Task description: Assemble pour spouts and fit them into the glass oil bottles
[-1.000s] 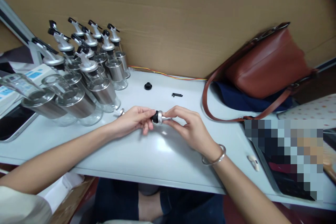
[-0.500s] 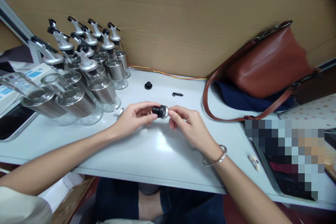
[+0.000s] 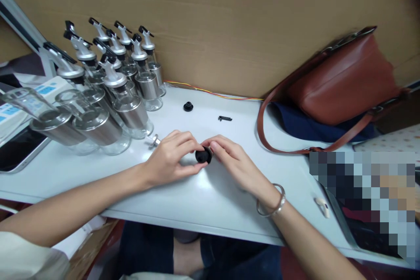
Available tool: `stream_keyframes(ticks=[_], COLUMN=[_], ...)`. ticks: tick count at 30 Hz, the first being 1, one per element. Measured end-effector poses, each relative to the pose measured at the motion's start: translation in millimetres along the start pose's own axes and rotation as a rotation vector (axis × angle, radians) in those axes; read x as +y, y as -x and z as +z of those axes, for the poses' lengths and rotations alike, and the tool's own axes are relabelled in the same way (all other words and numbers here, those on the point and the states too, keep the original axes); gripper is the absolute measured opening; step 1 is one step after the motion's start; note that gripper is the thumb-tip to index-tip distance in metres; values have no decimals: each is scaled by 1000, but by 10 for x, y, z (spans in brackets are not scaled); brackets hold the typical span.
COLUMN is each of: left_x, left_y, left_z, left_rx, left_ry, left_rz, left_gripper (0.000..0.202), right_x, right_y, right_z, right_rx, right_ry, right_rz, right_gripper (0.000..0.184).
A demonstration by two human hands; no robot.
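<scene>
Over the middle of the pale table (image 3: 203,201), my left hand (image 3: 170,159) and my right hand (image 3: 229,162) meet around a small pourer cap (image 3: 204,155), black with a silver rim. Both hands pinch it with curled fingers, its black round end facing me. A silver bangle (image 3: 272,203) rings my right wrist. Just left of my left hand a small silver spout part (image 3: 154,140) lies on the table.
A cluster of glass and steel dispenser bottles (image 3: 124,96) stands at the back left. A black stopper (image 3: 188,106) and a black clip (image 3: 225,118) lie farther back. A brown leather bag (image 3: 341,83) rests at the right. A phone (image 3: 16,151) lies at the far left.
The cap has been turned from lying sideways with its silver spout to the right to showing its black end toward me. Both hands have dropped slightly toward the table.
</scene>
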State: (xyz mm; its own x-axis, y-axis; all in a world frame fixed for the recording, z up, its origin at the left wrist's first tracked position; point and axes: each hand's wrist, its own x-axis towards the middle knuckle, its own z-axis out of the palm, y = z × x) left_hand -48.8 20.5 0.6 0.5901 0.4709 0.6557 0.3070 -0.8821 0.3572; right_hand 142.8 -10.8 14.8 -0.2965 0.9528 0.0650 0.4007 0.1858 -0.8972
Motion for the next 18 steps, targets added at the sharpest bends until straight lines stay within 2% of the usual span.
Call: stream_keyframes(ticks=[3, 7, 13, 18], left_x=[3, 24, 39, 48], left_y=[-8, -15, -4, 22], left_z=[-1, -4, -4, 15], left_rx=[-16, -87, -101, -109], left_ry=[30, 143, 147, 166], left_rz=[-105, -128, -112, -139], left_gripper=[11, 9, 9, 7], right_x=[-26, -58, -53, -43], right_y=[8, 16, 6, -1], right_z=[-5, 0, -10, -11], right_rx=[-77, -171, -191, -200], right_ry=[-46, -90, -166, -123], right_rz=[16, 31, 2, 71], right_gripper=[31, 24, 21, 23])
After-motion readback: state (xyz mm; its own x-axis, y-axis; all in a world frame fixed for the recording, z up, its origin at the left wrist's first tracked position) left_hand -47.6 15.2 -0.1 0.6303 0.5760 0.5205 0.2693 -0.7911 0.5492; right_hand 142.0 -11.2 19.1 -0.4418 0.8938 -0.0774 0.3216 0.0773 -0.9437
